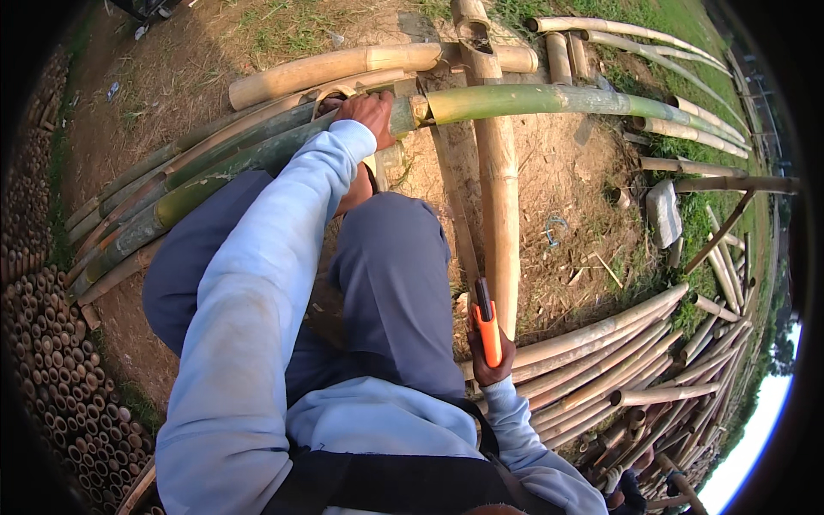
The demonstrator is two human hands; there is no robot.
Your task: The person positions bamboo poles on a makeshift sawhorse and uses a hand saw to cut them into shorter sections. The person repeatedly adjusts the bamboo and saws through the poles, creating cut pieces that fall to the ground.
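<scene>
Sawing appears to be in hand: the green bamboo, laid across a pale pole, is clamped by the left hand, the orange saw handle is gripped by the right hand, and steady strokes are probably needed next.

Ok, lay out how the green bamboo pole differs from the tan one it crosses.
The green pole is mostly green-skinned; the tan pole is pale straw-coloured. In the view, the green pole runs roughly side to side; the tan pole, roughly top to bottom. Where they cross, the green pole lies above the tan pole. Both are bamboo.
</scene>
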